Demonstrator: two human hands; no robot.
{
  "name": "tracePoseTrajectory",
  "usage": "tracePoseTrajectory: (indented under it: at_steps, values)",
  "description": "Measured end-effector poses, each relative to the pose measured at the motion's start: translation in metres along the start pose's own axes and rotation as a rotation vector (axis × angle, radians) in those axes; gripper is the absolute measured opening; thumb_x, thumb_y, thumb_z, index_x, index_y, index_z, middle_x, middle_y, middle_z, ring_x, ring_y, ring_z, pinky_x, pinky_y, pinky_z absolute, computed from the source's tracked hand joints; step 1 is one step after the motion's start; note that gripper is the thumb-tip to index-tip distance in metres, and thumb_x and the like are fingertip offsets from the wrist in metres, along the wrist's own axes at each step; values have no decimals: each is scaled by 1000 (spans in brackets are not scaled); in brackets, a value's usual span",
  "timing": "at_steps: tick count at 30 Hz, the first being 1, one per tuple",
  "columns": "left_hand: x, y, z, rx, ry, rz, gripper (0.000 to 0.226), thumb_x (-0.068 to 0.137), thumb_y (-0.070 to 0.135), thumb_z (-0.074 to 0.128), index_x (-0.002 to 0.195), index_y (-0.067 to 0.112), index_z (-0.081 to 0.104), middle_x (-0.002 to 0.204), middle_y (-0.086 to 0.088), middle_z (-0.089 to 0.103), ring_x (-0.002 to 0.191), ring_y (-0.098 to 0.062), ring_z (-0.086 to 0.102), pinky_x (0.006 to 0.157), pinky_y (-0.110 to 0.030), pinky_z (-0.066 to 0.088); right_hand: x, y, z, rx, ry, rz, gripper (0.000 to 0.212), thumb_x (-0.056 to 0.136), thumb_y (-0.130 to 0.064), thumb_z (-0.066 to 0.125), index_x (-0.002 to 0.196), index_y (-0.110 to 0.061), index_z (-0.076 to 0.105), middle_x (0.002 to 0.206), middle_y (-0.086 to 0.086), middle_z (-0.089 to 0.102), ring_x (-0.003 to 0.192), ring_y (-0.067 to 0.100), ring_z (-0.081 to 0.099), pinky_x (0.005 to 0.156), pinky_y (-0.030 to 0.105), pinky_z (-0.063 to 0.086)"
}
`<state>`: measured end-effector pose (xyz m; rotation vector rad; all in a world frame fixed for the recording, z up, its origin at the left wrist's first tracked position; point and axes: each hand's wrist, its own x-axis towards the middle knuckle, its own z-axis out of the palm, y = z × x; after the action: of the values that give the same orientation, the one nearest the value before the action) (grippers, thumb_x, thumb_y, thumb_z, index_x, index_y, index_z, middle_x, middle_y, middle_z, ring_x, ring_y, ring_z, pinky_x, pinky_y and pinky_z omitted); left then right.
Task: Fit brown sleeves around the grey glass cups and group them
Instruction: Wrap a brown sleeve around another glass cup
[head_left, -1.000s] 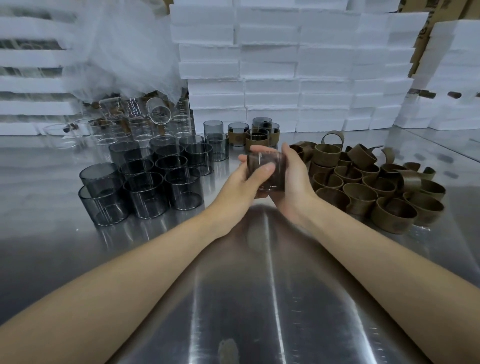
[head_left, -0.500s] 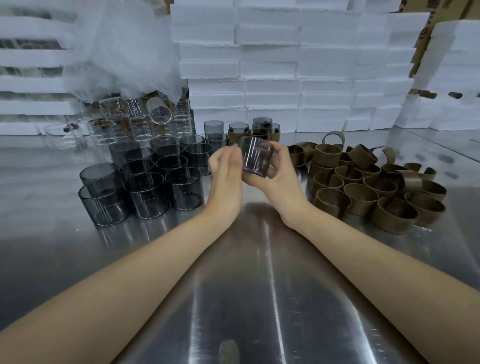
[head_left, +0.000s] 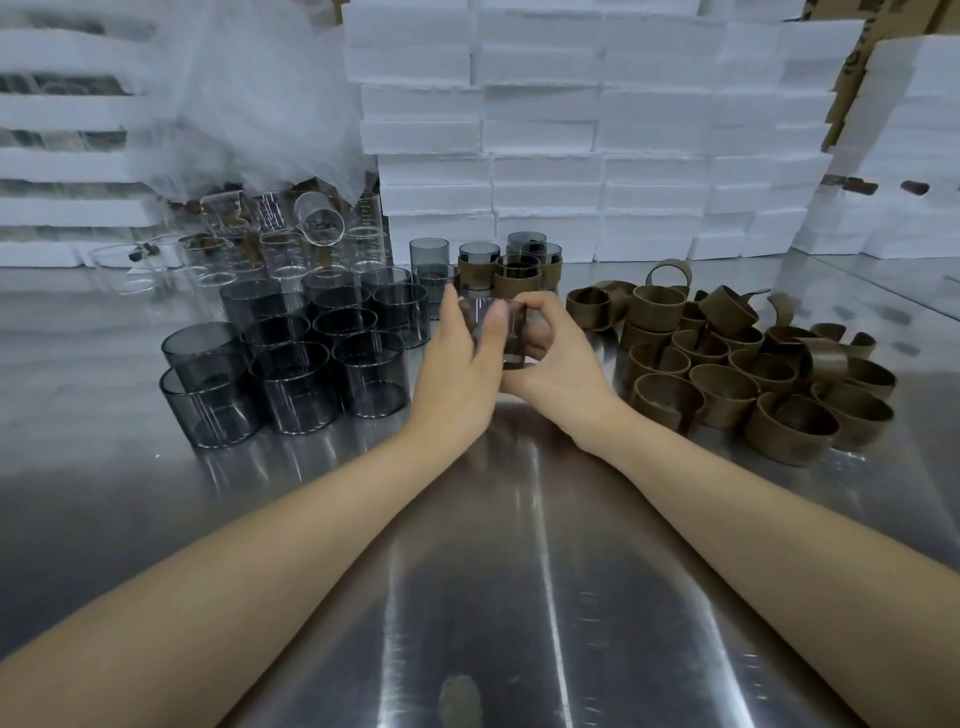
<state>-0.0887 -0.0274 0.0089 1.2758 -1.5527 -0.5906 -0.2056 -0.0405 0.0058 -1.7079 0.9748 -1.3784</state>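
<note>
Both my left hand (head_left: 457, 374) and right hand (head_left: 556, 374) curl their fingers round one grey cup (head_left: 514, 343), upright, just short of the sleeved cups (head_left: 524, 280) straight ahead.

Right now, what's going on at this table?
A person holds one grey glass cup between the left hand and right hand, above a shiny steel table. Whether a sleeve is on it is unclear. Bare grey glass cups stand to the left. Loose brown sleeves lie heaped to the right. A few cups already wearing brown sleeves stand grouped behind the hands.
</note>
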Motion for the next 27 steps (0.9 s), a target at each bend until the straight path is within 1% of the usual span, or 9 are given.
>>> tracePoseTrajectory:
  at_steps: [3, 6, 9, 11, 17, 19, 21, 24, 27]
  values:
    - [4, 6, -2, -320, 56, -91, 46, 105, 43, 28, 121, 16, 61, 112, 1, 69, 113, -17, 62, 101, -31, 44, -1, -2, -1, 36, -38, -7, 61, 69, 15, 71, 104, -29, 48, 104, 3, 71, 94, 9, 68, 81, 25, 56]
    - [9, 11, -4, -572, 67, -327, 53, 105, 46, 26, 93, 16, 68, 94, -4, 73, 99, -22, 67, 106, -43, 44, -1, -3, -1, 56, -63, -6, 65, 69, 19, 67, 106, -29, 46, 106, 8, 70, 96, 15, 68, 83, 24, 54]
    - [12, 9, -7, -758, -32, -491, 64, 104, 51, 23, 114, 6, 66, 114, -18, 70, 109, -31, 65, 105, -46, 46, -1, -4, -2, 46, -98, -10, 66, 68, 23, 63, 106, -28, 46, 99, 7, 67, 88, 14, 64, 80, 23, 51]
    - [13, 6, -8, -809, -78, -494, 66, 104, 51, 19, 121, 5, 62, 121, -19, 67, 113, -30, 64, 102, -44, 49, 0, -4, -4, 65, -121, -11, 66, 67, 25, 60, 105, -27, 45, 94, 4, 63, 80, 8, 60, 72, 22, 49]
    - [17, 3, -7, -846, -195, -471, 75, 101, 58, 14, 116, 3, 63, 108, -18, 71, 95, -23, 70, 84, -33, 56, -1, -3, -1, 28, -176, -2, 63, 62, 23, 55, 97, -24, 32, 103, 28, 46, 87, 24, 49, 70, 41, 40]
    - [18, 2, -6, -817, -209, -452, 76, 100, 61, 14, 108, 6, 65, 97, -15, 74, 90, -21, 72, 87, -33, 55, -1, -2, -1, -35, -156, -8, 63, 66, 22, 58, 95, -26, 31, 95, 17, 49, 82, 12, 54, 69, 33, 44]
    - [16, 1, -5, -785, -224, -431, 76, 98, 63, 16, 107, 8, 66, 101, -13, 75, 97, -21, 71, 92, -34, 54, -1, -2, -1, -55, -124, -12, 63, 67, 16, 63, 96, -30, 31, 91, 1, 49, 75, 2, 54, 66, 23, 47]
    - [13, 1, -3, -717, -258, -363, 74, 91, 68, 24, 124, 11, 60, 118, -13, 70, 108, -19, 68, 92, -31, 54, 0, -3, -1, -85, -91, 11, 63, 67, 18, 66, 104, -23, 34, 89, 0, 51, 72, 1, 54, 64, 22, 47]
    - [11, -2, -3, -661, -270, -297, 88, 76, 67, 45, 147, 17, 32, 136, -10, 57, 116, -20, 62, 99, -38, 51, 2, -8, -1, -109, -78, 57, 61, 58, 16, 64, 106, -12, 39, 88, 3, 53, 66, -2, 53, 51, 19, 46]
